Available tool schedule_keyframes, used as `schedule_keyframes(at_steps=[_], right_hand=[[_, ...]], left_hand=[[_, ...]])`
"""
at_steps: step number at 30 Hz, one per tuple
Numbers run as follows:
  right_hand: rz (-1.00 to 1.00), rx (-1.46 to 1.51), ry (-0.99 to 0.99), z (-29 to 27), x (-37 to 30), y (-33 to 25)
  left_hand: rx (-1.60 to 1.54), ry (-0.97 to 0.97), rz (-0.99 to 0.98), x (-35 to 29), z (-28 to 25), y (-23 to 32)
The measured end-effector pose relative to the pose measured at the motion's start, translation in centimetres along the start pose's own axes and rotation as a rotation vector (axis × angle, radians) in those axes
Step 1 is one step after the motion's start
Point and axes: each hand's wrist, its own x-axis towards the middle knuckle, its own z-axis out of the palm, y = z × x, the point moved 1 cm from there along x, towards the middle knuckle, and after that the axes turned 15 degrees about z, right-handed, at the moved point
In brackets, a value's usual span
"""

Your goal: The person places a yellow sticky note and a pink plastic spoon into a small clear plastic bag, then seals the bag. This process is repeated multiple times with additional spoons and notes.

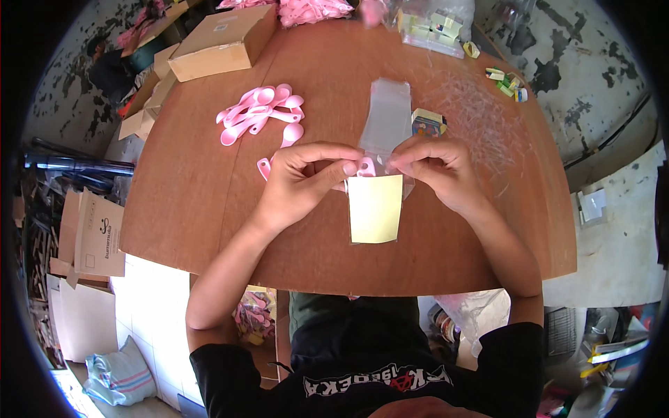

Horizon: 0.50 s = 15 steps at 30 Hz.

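A clear plastic bag [409,188] hangs between my two hands, held at its top edge. Inside it sits a pale yellow card [376,210], and the pink end of a measuring spoon [366,167] with a hole shows above the card. My left hand [306,174] pinches the bag's left top corner; my right hand [440,167] pinches the right one. Just beyond the hands lies a stack of clear bags [389,111]. A loose pink spoon [293,134] lies partly behind my left hand, below a pile of pink spoons [258,115].
Right of the bag stack sits a small dark-and-yellow box [428,122]. Thin clear plastic strips [484,118] cover the table's right side, near several yellow-green rolls [507,83]. A cardboard box [223,45] and pink packages [313,10] occupy the far edge.
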Motion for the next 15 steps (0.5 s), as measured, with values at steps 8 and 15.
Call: schedule_keyframes(at_steps=[8, 15], right_hand=[[-0.076, -0.033, -0.106, -0.5, -0.2, -0.6], [-0.067, 0.153, -0.173, 0.4, -0.7, -0.6]], left_hand=[[0.007, -0.096, 0.127, -0.1, -0.6, -0.5], [-0.147, -0.069, 0.067, -0.2, -0.9, -0.4]])
